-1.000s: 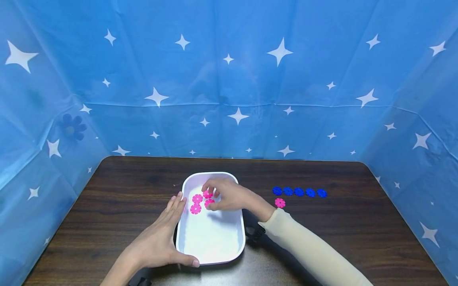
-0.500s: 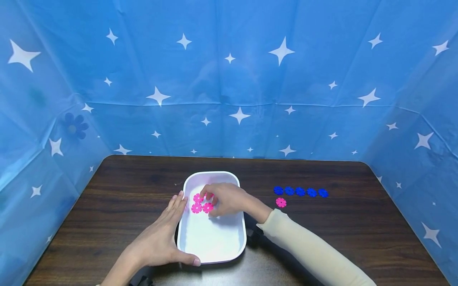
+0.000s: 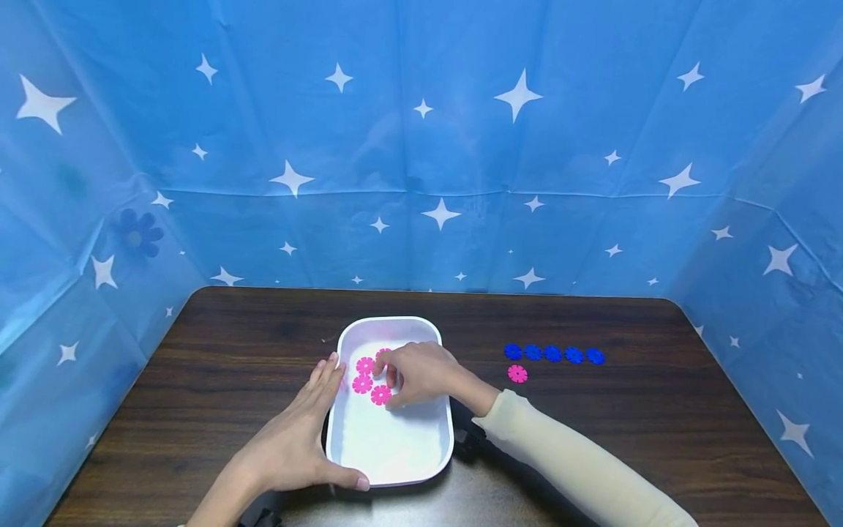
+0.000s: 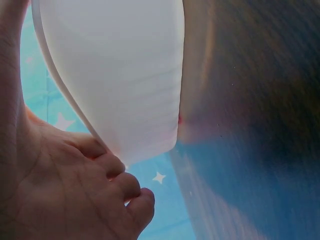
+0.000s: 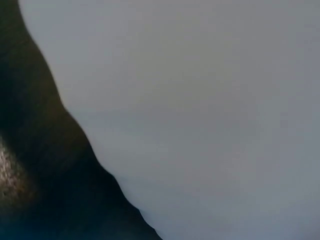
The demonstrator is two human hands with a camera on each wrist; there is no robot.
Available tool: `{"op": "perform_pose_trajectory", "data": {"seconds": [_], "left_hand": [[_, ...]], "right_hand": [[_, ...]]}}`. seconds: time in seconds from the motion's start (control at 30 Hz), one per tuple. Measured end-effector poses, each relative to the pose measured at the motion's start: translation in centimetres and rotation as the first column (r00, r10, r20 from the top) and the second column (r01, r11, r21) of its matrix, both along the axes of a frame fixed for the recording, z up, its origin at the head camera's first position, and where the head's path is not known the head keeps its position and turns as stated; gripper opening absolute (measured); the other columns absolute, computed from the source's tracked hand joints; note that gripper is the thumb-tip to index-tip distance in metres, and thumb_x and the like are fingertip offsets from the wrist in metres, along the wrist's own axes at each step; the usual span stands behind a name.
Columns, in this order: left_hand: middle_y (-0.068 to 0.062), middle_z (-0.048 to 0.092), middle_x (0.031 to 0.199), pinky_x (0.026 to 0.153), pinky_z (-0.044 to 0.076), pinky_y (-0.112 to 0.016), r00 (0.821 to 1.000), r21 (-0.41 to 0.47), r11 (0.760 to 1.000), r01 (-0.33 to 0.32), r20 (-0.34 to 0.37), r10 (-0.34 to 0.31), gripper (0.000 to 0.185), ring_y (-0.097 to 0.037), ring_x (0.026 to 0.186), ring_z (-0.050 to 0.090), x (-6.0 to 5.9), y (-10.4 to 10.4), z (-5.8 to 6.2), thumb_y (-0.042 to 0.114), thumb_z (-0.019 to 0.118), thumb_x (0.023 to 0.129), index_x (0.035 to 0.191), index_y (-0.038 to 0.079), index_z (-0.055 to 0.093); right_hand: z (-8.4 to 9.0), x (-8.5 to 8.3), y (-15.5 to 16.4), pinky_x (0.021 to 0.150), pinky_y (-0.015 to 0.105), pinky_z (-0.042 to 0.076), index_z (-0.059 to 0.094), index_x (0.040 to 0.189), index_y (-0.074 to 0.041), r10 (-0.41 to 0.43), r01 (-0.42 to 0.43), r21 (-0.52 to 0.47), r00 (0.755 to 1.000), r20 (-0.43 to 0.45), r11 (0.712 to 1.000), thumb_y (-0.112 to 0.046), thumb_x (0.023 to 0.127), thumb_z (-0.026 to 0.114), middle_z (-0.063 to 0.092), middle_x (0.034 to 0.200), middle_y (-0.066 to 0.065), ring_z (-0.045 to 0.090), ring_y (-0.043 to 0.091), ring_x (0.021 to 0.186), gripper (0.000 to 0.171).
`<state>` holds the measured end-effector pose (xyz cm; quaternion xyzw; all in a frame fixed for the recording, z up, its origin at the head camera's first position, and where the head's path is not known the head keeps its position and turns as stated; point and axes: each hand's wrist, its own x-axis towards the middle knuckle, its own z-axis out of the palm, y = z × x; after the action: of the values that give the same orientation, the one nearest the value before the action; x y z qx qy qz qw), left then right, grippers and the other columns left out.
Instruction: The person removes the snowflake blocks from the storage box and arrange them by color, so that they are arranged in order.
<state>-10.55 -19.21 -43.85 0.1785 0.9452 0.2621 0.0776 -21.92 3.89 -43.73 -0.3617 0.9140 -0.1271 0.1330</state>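
Observation:
A white tray (image 3: 408, 446) holds several pink notched discs (image 3: 361, 384) near its left side. My left hand (image 3: 290, 443) rests against the tray, straight fingers along its left rim and thumb at the near edge. In the left wrist view, the fingertips (image 4: 116, 165) touch the rim of the tray (image 4: 120, 75). Inside the tray, my right hand (image 3: 424, 373) has its bent fingers and thumb apart over the discs, the thumb right beside the nearest pink disc (image 3: 380, 395). The hand partly covers another disc. A pale tray wall (image 5: 190, 110) fills most of the right wrist view.
On the dark wooden table (image 3: 217, 366), a row of several blue notched discs (image 3: 553, 353) lies right of the tray. One pink disc (image 3: 517, 374) sits just below the row's left end. A blue star-patterned cloth (image 3: 461, 161) surrounds the table's back and sides.
The nearest pink disc has slid toward me inside the tray, apart from the others. My right hand has shifted slightly right and nearer. The left hand stays on the tray.

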Motion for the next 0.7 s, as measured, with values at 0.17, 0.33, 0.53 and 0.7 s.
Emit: {"op": "perform_pose_trajectory", "data": {"seconds": [0.17, 0.33, 0.53, 0.7], "left_hand": [[-0.003, -0.001, 0.175, 0.119, 0.032, -0.064, 1.0, 0.002, 1.0, 0.0, 0.011, 0.0, 0.156, -0.031, 0.162, 0.003, 0.01, 0.06, 0.08, 0.091, 0.078, 0.048, 0.167, 0.02, 0.005], [-0.003, -0.001, 0.175, 0.119, 0.033, -0.064, 1.0, -0.003, 1.0, -0.002, 0.016, 0.002, 0.156, -0.031, 0.162, 0.003, 0.01, 0.06, 0.13, 0.091, 0.077, 0.048, 0.167, 0.02, 0.005], [-0.005, 0.0, 0.175, 0.119, 0.032, -0.063, 1.0, -0.007, 1.0, 0.001, 0.008, 0.0, 0.157, -0.032, 0.162, 0.003, 0.02, 0.03, 0.11, 0.093, 0.075, 0.047, 0.167, 0.018, 0.006], [-0.004, 0.0, 0.175, 0.119, 0.032, -0.064, 1.0, -0.005, 1.0, -0.001, 0.017, 0.001, 0.157, -0.031, 0.162, 0.002, -0.05, 0.14, 0.06, 0.092, 0.077, 0.047, 0.167, 0.019, 0.006]], "right_hand": [[-0.2, 0.05, 0.0, 0.063, 0.022, 0.043, 0.073, 0.105, -0.031, 0.009, -0.009, 0.021, 1.0, -0.019, 1.0, -0.044, 0.081, 0.086, 0.061, 0.074, -0.02, 0.056, -0.001, 0.066, 0.03], [-0.23, 0.11, -0.07, 0.062, 0.022, 0.042, 0.073, 0.096, -0.033, 0.03, -0.029, 0.02, 0.999, -0.036, 0.999, -0.043, 0.082, 0.085, 0.062, 0.075, -0.019, 0.055, -0.001, 0.067, 0.02], [-0.36, 0.02, 0.02, 0.065, 0.021, 0.042, 0.069, 0.092, -0.032, 0.049, -0.049, -0.002, 0.997, -0.055, 0.999, -0.039, 0.081, 0.086, 0.066, 0.083, -0.016, 0.054, -0.001, 0.068, 0.021], [-0.27, -0.07, 0.17, 0.062, 0.022, 0.042, 0.066, 0.091, -0.031, 0.052, -0.052, -0.036, 0.999, -0.015, 0.998, -0.034, 0.083, 0.086, 0.064, 0.078, -0.016, 0.055, -0.001, 0.067, 0.021]]}}
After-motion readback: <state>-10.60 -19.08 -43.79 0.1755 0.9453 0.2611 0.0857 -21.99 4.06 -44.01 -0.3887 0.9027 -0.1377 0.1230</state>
